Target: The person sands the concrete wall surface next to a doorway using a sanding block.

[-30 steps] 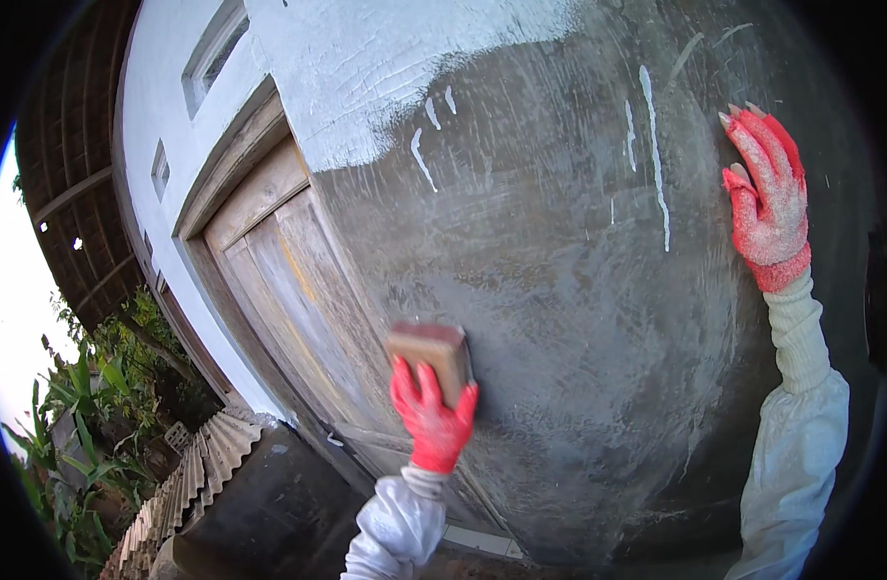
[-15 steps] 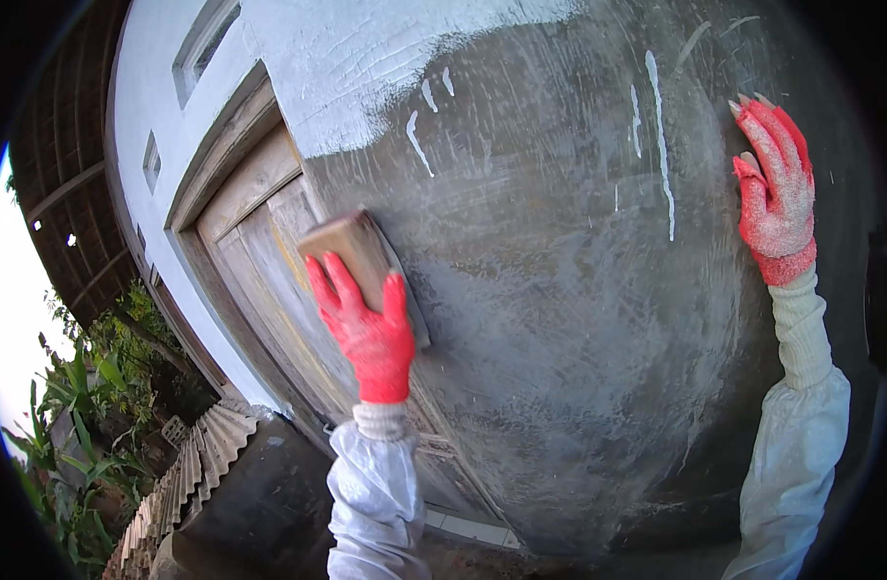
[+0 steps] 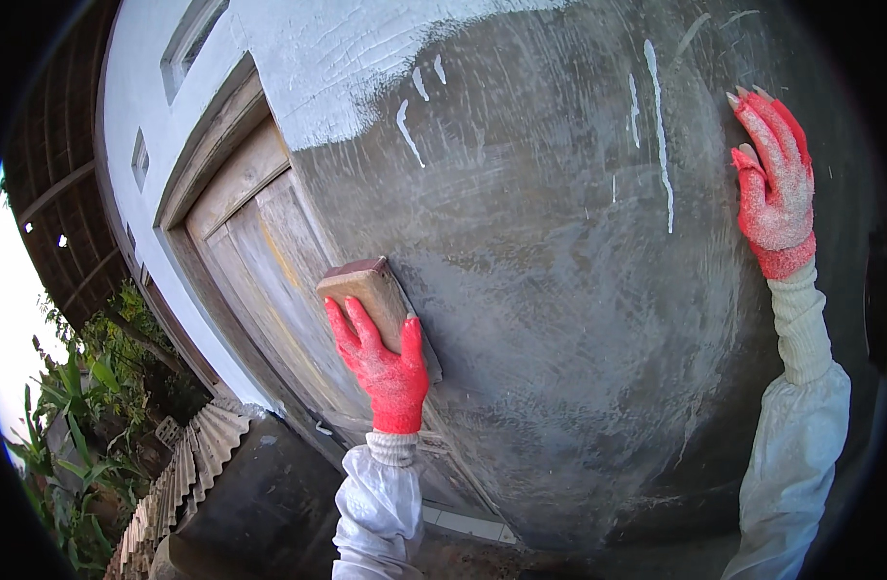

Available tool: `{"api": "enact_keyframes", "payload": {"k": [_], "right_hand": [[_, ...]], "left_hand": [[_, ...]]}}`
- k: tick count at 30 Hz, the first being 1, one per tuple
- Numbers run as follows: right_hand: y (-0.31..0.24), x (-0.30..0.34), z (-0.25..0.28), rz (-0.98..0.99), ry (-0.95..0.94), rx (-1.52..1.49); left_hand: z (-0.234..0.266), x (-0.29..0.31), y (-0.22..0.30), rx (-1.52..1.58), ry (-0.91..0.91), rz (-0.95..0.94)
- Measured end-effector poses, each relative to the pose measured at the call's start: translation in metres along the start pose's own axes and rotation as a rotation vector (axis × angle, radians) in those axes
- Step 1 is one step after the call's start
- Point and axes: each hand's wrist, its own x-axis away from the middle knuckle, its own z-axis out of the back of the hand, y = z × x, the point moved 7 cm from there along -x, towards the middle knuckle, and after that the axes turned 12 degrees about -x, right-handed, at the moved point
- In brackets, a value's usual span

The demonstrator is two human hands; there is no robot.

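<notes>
1. Change: my left hand (image 3: 393, 382) and the block (image 3: 371, 300) went up-left to the door edge, and have now dropped slightly down and right. Reads as back-and-forth passes over the grey wall (image 3: 559, 290), so work is under way.
2. Left grip: closed on the block, fingers over its left side, thumb on the right. Its wall-side face is hidden, so I can't confirm full contact.
3. Block location: left part of the grey wall, just beside the right edge of the wooden door (image 3: 270, 242).
4. Right hand (image 3: 780, 188): same spot, fingers extended, at the wall's far right. Nothing visible in it; palm hidden.
5. Counts: one block, one door, two hands, both red-gloved. Three short drips (image 3: 408, 133) below the white coat (image 3: 337, 58), two longer streaks (image 3: 662, 135) to the right. At least two small openings (image 3: 140, 159), far left.
</notes>
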Motion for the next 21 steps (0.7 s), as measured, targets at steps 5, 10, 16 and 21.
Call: {"api": "enact_keyframes", "payload": {"k": [5, 10, 16, 21], "right_hand": [[0.001, 0.001, -0.004, 0.011, 0.028, -0.023], [-0.001, -0.003, 0.001, 0.021, -0.001, 0.015], [-0.004, -0.002, -0.001, 0.004, -0.026, 0.048], [-0.007, -0.005, 0.002, -0.022, -0.011, 0.025]], "left_hand": [[-0.011, 0.123, -0.011, -0.037, -0.032, -0.077], [-0.019, 0.145, -0.014, -0.035, -0.031, -0.118], [0.008, -0.125, 0.003, -0.039, 0.163, -0.046], [0.021, -0.146, 0.03, -0.027, 0.185, 0.066]]}}
